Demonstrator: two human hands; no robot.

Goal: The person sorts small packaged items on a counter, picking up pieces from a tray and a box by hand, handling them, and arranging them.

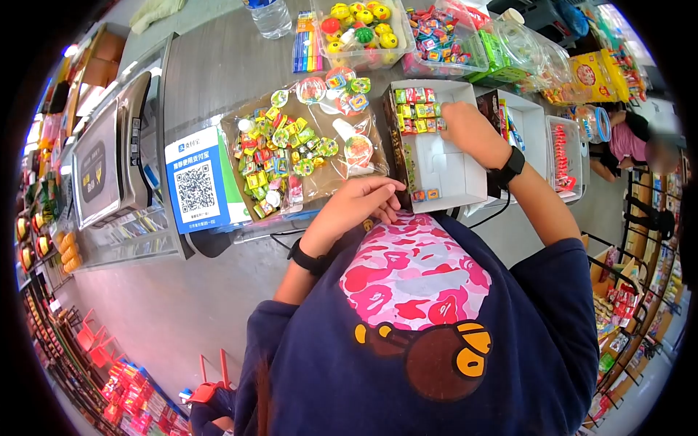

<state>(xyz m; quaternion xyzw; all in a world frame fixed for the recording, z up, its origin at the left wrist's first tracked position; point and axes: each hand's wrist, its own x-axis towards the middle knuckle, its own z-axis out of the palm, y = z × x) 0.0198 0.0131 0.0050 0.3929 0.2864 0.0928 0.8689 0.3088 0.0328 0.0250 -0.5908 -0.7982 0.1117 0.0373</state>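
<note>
The left hand point(367, 199) hangs at the near-left corner of the box point(454, 171), fingers bent loosely inward; I cannot tell whether it holds anything. It sits between the box and the bag of sweets point(283, 149), perhaps to be close to both. Two orange sweets point(425, 195) lie in the box's near-left corner, and green ones point(409, 168) line its left wall. The right hand point(471, 131) reaches in over the right side, fingers bent at the end of the stacked rows point(416, 111); its tips are hidden, so a pinch cannot be confirmed. The rows press into the far-left corner, probably because two walls keep them straight.

The box's near wall lies close to the bench point(211, 69) edge and the shirt point(429, 320), leaving little room there. Inside, white floor shows right of the sweets, giving the right hand room. The bag and the white tray point(534, 116) hem the box in at left and right; the sweet tub point(440, 69) and duck tub point(361, 58) bound the far side. Grey bench top shows left of the markers point(308, 47).
</note>
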